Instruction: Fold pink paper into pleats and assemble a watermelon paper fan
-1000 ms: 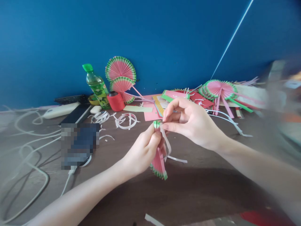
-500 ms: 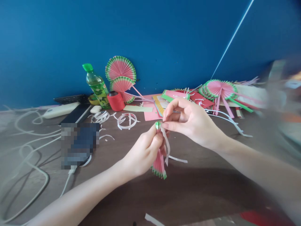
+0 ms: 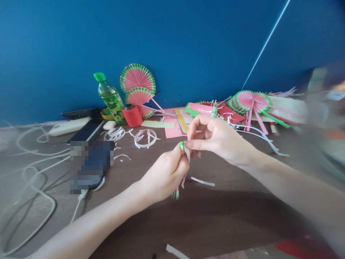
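My left hand is closed around a folded pink and green paper fan. The fan's green-edged end pokes out above the thumb, and its other pleated end shows below the fist; the middle is hidden. At the upper end, my right hand pinches with thumb and forefinger at a white paper strip, which dangles down in front of the fan. Both hands meet over the brown table, the right one slightly higher.
A green bottle, a red thread spool and finished paper fans stand along the blue wall. More fans lie back right. White strip rings sit mid-table. A phone and cables occupy the left.
The fan in my left hand has turned, so its lower pleats now show narrower and mostly hidden. The white strip hangs closer to the left fingers. My right hand keeps pinching near the fan's top.
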Demonstrator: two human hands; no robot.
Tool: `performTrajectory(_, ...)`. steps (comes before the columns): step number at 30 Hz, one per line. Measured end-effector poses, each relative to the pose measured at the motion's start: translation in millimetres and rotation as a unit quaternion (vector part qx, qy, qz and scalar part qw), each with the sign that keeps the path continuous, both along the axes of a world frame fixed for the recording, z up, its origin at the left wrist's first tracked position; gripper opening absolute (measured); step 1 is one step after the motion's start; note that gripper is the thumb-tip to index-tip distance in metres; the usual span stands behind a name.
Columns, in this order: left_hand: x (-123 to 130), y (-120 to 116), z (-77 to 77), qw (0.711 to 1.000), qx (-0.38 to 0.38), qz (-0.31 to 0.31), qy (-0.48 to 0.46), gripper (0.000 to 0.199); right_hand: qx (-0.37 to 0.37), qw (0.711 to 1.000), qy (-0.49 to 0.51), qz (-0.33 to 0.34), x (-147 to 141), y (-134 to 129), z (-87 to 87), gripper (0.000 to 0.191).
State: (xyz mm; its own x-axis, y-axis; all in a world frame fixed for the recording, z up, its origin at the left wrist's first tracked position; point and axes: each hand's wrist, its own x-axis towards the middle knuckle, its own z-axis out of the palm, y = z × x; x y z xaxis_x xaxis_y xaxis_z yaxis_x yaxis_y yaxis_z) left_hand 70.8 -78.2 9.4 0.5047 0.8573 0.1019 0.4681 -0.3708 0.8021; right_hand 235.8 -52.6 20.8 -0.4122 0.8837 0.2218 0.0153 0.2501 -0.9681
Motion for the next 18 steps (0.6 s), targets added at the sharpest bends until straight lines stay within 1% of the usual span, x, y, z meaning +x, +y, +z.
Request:
performTrajectory(5,0.6,0.5,1.3,1.000,0.015,-0.013,0.001,0.018,0.000,1.000,-0.003,0.003,0.7,1.0,-1.4,0.028)
performTrajectory(7,0.1,0.4,1.5,1.000,0.007,-0.020,-0.005,0.016,0.000,1.000,-0.002,0.004,0.4,0.4,-1.4,0.027)
performTrajectory(12,-2.5,1.8,0.9,0.995,-0.082,-0.038,-0.050,0.010,-0.002,1.000,0.000,-0.007,-0.9,-1.2,0.6,0.026)
performTrajectory(18,-3.3,5.7,0.6,0.974,-0.194,-0.051,-0.107,0.014,-0.005,1.000,0.009,-0.006,-0.2,-0.6,1.3,0.027)
